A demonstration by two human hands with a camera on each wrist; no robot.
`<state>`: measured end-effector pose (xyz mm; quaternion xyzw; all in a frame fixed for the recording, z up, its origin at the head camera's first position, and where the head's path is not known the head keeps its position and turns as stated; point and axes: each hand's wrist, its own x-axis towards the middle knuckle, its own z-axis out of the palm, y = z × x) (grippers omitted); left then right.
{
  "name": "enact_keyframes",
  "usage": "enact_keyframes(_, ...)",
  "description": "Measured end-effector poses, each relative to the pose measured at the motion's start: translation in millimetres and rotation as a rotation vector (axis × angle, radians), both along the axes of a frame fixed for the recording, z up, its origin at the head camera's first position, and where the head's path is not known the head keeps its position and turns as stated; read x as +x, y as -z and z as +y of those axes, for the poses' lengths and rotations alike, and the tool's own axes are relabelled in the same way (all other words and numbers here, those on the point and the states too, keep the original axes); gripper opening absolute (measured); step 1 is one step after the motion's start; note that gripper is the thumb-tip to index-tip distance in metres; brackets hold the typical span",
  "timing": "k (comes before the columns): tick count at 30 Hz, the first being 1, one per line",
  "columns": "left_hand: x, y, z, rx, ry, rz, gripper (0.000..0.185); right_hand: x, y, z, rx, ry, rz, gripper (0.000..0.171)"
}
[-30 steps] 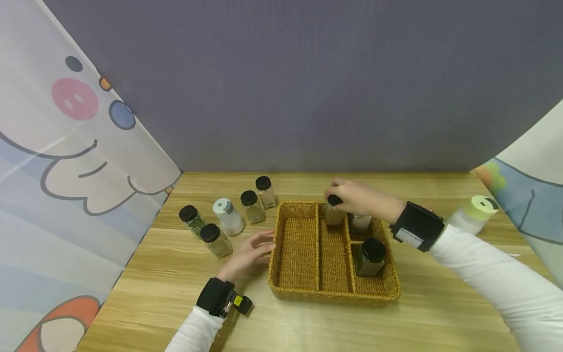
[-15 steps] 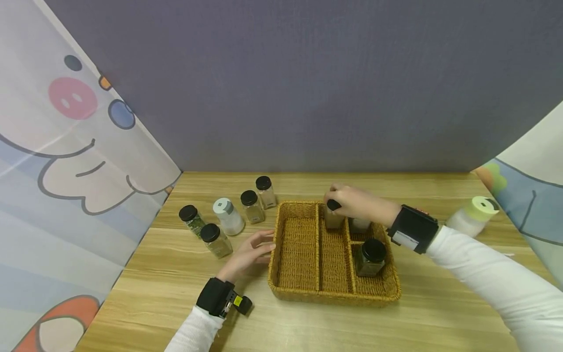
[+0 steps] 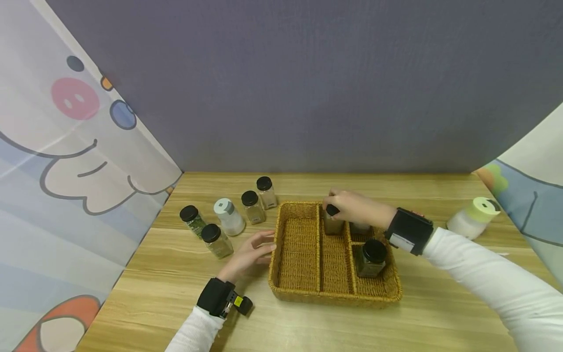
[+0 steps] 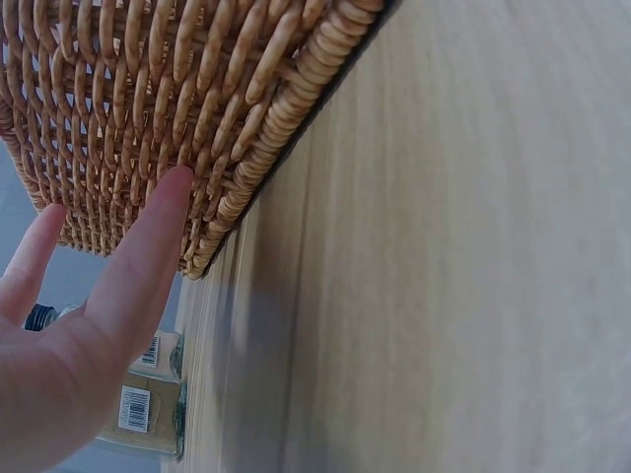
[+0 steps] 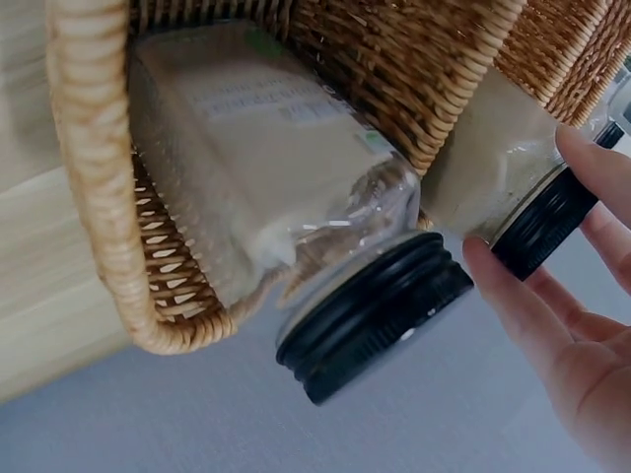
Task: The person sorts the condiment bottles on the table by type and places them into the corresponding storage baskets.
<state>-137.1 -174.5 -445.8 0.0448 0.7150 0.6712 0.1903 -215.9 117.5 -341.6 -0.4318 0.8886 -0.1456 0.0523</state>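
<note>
The right hand (image 3: 354,208) reaches over the far end of the rectangular woven wicker basket (image 3: 299,291) with three compartments. Its fingers (image 5: 513,305) curl round the black cap of a clear square glass jar of pale powder (image 3: 333,222), pinching it at the cap. This jar stands upright at the far end of the middle compartment, close against the back wall. In the right wrist view the jar body (image 5: 483,177) sits behind the wicker divider.

A second clear glass jar with a black screw cap (image 5: 286,217) stands in the far right compartment, just beside the held jar; in the head view the right hand largely hides it. A dark-filled glass jar with a black lid (image 3: 371,258) stands upright in the near right compartment.

The left hand (image 3: 250,253) rests on the wooden worktop (image 3: 176,293) with fingers (image 4: 148,246) straight and slightly spread, the fingertips touching the basket's left outer wall. It holds nothing.

Left of the basket stand four black-capped glass spice jars (image 3: 215,240) and a white shaker bottle with a grey cap (image 3: 228,217). A white bottle with a pale green lid (image 3: 472,218) lies near the right edge.
</note>
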Motion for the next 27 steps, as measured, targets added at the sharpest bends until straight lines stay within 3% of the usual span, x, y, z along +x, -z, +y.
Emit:
enact_keyframes(2, 0.2, -1.3, 0.3, 0.002, 0.003, -0.006, 0.056, -0.4, 1.1, -0.1, -0.004, -0.002, -0.008, 0.031)
enact_keyframes(9, 8.3, -23.9, 6.3, -0.027, 0.017, -0.005, 0.054, 0.0, 3.7, -1.0, 0.0, 0.002, -0.02, 0.03)
enact_keyframes(27, 8.9, -24.0, 6.1, -0.022, 0.012, -0.007, 0.054, -0.7, 4.7, -5.0, 0.098, 0.011, 0.023, 0.03)
